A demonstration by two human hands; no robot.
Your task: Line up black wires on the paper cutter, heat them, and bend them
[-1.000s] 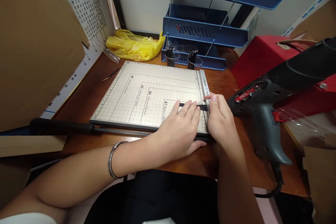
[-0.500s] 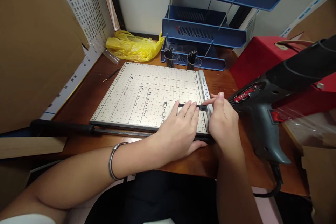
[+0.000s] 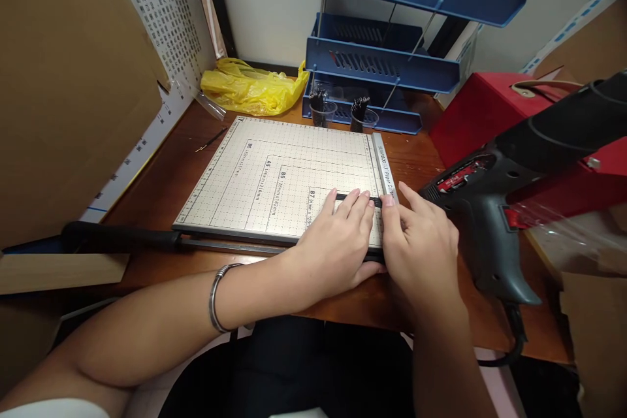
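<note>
My left hand lies palm down on the paper cutter, its fingers pressing a row of thin black strands onto the gridded board. The thumb of that hand reaches past the board's front edge. My right hand is at the cutter's right side, by the metal rail, its thumb at the strands' right end and its index finger lifted apart. Whether it grips anything is not visible; its other fingers are partly hidden. The cutter's black-handled arm lies low along the front edge.
A heat gun stands close on the right, before a red box. Behind the cutter are two clear cups of black strands, a blue tray rack and a yellow bag. Thin sticks lie at left.
My right hand has turned and opened at the rail: its index finger has come off the strands, and its thumb has moved onto their end. My left hand stays pressed down.
</note>
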